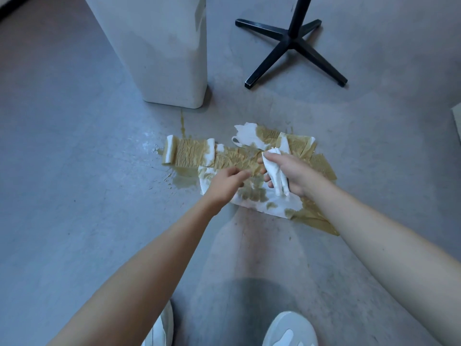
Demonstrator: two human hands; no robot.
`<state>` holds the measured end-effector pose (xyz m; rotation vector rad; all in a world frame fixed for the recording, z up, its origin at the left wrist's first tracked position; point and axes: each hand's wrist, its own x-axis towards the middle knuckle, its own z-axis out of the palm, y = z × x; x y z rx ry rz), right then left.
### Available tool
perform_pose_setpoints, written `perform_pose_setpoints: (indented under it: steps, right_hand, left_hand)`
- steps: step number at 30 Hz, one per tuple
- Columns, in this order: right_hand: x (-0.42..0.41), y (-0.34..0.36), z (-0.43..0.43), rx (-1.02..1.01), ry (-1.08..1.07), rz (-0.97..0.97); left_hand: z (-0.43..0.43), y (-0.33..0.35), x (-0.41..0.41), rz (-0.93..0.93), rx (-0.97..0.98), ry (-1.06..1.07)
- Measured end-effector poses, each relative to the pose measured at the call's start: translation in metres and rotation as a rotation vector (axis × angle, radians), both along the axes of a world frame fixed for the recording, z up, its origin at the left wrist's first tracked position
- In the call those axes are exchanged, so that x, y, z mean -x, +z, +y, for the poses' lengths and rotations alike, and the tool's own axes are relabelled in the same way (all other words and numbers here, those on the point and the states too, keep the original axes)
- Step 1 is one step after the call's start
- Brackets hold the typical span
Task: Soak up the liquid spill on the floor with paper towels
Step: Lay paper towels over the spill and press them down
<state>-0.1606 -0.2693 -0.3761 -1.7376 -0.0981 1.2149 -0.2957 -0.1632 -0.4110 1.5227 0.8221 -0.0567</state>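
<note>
Dry paper towel wad (276,172) is gripped by right hand (295,174); left hand (222,184) is blurred over soaked paper towels (192,153), grip cannot be told.

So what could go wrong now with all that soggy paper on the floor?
1. The soaked towels are brown nearly all through, so they may tear or drip if lifted.
2. The puddle left of them and the streak toward the bin lie uncovered and could get missed.
3. The right hand grips just one dry towel, which may not be enough for what's left.
</note>
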Motion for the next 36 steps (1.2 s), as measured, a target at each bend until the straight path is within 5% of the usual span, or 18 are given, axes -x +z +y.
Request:
perform_pose_setpoints:
  steps: [3,8,14,21,26,30,36]
  right_hand:
    - [0.001,-0.002,0.006,-0.016,-0.083,0.039]
    - [0.000,-0.001,0.007,-0.037,-0.130,0.080]
    - [0.002,-0.002,0.000,-0.007,-0.106,-0.057]
    - [-0.002,-0.011,-0.005,0.064,-0.150,-0.199]
    - [0.002,-0.014,-0.004,0.075,-0.107,-0.361]
    - [0.010,-0.002,-0.002,-0.050,0.126,-0.193]
    - [0.012,-0.001,0.003,-0.085,-0.133,-0.153]
  left_hand:
    - [-0.001,0.009,-0.011,-0.023,0.209,0.036]
    - [-0.004,0.010,-0.022,-0.062,0.240,-0.080]
    - [-0.001,0.007,-0.027,-0.119,0.273,0.040]
    - [0.005,-0.002,-0.020,-0.109,0.276,0.153]
    - [0.003,-0.007,-0.021,-0.117,0.105,0.174]
    - [-0.008,0.004,-0.026,-0.263,0.103,0.011]
    - [-0.020,0.004,-0.027,-0.286,0.122,0.001]
